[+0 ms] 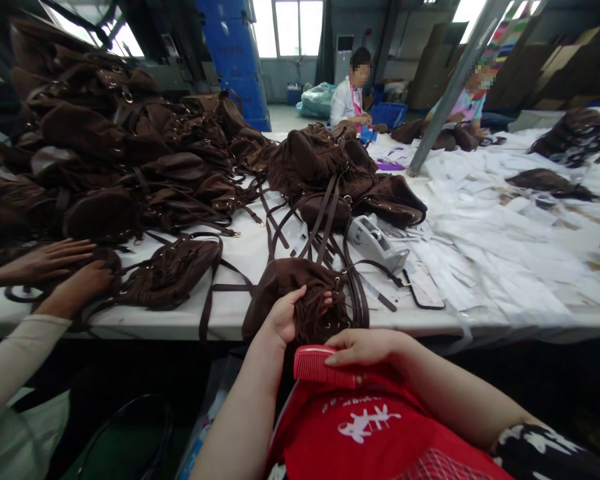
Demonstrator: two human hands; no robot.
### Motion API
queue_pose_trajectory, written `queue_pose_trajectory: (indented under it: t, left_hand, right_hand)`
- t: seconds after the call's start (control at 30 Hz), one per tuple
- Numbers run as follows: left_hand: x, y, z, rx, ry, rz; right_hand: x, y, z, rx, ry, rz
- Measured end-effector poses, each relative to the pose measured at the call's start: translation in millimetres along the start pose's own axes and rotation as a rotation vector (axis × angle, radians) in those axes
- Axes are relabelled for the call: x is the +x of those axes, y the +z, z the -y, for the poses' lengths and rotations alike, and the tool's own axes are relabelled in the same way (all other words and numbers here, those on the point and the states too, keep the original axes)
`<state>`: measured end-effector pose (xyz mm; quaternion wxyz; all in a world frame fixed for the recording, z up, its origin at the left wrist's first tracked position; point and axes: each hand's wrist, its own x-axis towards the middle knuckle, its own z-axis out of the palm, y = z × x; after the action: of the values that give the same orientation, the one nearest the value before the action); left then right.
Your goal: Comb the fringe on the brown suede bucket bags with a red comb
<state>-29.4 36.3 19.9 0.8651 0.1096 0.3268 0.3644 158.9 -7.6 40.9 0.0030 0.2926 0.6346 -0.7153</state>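
A dark brown fringed handbag [270,287] lies at the table's front edge, straight ahead of me. My left hand [289,313] is closed around a bunch of its fringe [313,310], with fingertips showing on the far side of the strands. Close to my red apron [360,413], my right hand [355,348] grips a red comb [313,363] whose teeth point down. The comb sits just below the fringe, nearer to my body. Long straps [360,300] run from the bag's right side and behind it.
Brown bags [95,147] are heaped on the left, with more bags [325,167] ahead. A grey tape dispenser [375,243] and a phone-like dark-edged slab [425,293] lie right of centre. A co-worker's hands [80,280] touch a bag at left. A metal post [445,93] rises behind.
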Motion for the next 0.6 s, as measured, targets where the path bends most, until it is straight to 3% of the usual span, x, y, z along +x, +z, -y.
queue_pose_trajectory:
  t: [0.1, 0.17, 0.23, 0.3, 0.43, 0.6]
  left_hand:
    - [-2, -1.8, 5, -0.024, -0.021, 0.002]
    - [-3, -1.6, 7, -0.05, -0.024, 0.016]
    - [-4, -1.6, 9, -0.08, -0.009, 0.056]
    - [-4, -2.4, 9, -0.118, 0.001, 0.114]
    - [-5, -4.8, 8, -0.212, 0.086, 0.183]
    - [-6, -1.5, 9, -0.186, 0.07, 0.284]
  right_hand:
    - [-19, -16, 14, -0.083, -0.069, -0.245]
    - [-20, -26, 23, -0.19, -0.113, -0.497]
    - [-13, -32, 28, -0.417, -0.12, -0.751]
    - [1, -33, 29, -0.685, -0.063, -0.906]
    - [26, -21, 27, -0.949, 0.061, -0.937]
    - [34, -10, 22, -1.081, 0.038, -0.877]
